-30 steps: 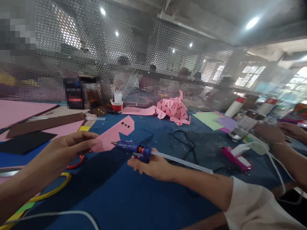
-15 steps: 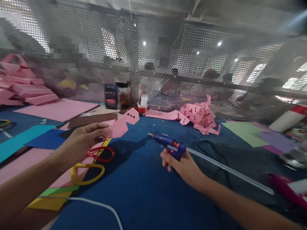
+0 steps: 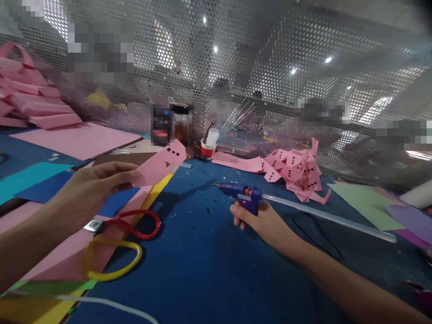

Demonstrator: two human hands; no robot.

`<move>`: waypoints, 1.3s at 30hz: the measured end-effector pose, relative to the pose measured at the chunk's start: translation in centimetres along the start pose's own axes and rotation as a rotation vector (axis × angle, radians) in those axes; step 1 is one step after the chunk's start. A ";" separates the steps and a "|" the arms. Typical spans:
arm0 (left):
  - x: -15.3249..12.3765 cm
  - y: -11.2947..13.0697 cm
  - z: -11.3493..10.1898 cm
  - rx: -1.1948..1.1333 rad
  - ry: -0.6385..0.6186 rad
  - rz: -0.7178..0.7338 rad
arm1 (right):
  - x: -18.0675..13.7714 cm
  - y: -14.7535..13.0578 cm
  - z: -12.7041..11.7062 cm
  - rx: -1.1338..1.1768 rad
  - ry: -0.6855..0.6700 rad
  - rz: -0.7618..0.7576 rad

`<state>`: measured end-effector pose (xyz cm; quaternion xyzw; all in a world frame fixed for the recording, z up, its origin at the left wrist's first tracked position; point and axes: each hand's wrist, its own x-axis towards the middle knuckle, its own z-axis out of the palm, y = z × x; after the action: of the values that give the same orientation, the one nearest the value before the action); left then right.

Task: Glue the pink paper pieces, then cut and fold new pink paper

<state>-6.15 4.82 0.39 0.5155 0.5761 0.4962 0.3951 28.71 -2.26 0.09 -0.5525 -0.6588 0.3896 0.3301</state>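
Observation:
My left hand (image 3: 89, 191) pinches a pink paper cut-out (image 3: 158, 164) with small black squares on it, holding it up above the left part of the blue table (image 3: 202, 270). My right hand (image 3: 261, 222) is wrapped round the grip of a blue hot-glue gun (image 3: 241, 194) whose nozzle points left. A long clear glue stick (image 3: 330, 218) juts out of its back to the right. A gap of bare table lies between the nozzle and the cut-out.
Scissors with red and yellow handles (image 3: 124, 238) lie under my left hand on pink and coloured paper sheets (image 3: 50, 252). A heap of pink cut-outs (image 3: 297, 168) and a red cup (image 3: 208, 147) stand at the back by a perforated metal screen (image 3: 270, 81). A black cable (image 3: 313, 234) and white cable (image 3: 111, 306) cross the table.
The view has swung left. My left hand with the pink cut-out has drawn away from the glue gun's nozzle, which touched it a second ago. My right hand still grips the gun.

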 end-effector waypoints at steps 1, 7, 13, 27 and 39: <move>0.1 -0.1 -0.1 -0.001 0.013 -0.009 | 0.5 0.0 0.1 0.003 -0.011 -0.001; 0.5 -0.2 -0.5 -0.102 0.059 -0.117 | 2.3 0.8 0.5 0.011 -0.064 0.000; 0.8 -0.2 -0.6 -0.105 0.059 -0.115 | 3.2 1.1 0.4 -0.027 -0.077 0.008; 2.6 -2.8 -2.2 -0.218 -0.034 -0.126 | 7.0 -0.2 2.2 -0.205 -0.190 -0.039; 3.0 -3.3 -2.5 -0.240 -0.064 -0.149 | 8.0 -0.1 2.2 -0.344 -0.243 -0.026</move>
<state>-9.68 7.43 -2.19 0.4360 0.5364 0.5140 0.5080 25.37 5.30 -0.89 -0.5412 -0.7575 0.3311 0.1541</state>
